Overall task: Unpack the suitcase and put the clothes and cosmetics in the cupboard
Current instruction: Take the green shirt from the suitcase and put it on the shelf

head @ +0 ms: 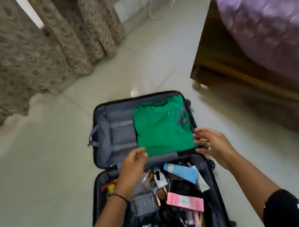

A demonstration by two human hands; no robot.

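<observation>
A: Take the suitcase (98, 139) as the marker. What is left of it?

B: Only bare floor tiles (39, 186), with a patterned curtain (12, 55) well beyond its far left corner. The case lies open flat on the floor, its long axis running away from the person.

A: And inside?

B: The left part of the far half shows bare grey lining. The left hand (133, 165) hovers over the hinge, fingers loosely curled and empty, near the left corner of a folded green garment (163, 128) that fills the right part of that half. Its collar points away from the person, its length following the case's own.

A: The near half?

B: Loose cosmetics: a blue tube (182, 174) lying slantwise, a pink box (185, 201), small jars and sticks.

A: The right side?

B: The right hand (212, 145) is at the case's right rim, fingers spread wide, holding nothing. I judge both hands are bracketing the garment to lift it flat. Right of the case stands a bed (267, 29).
</observation>
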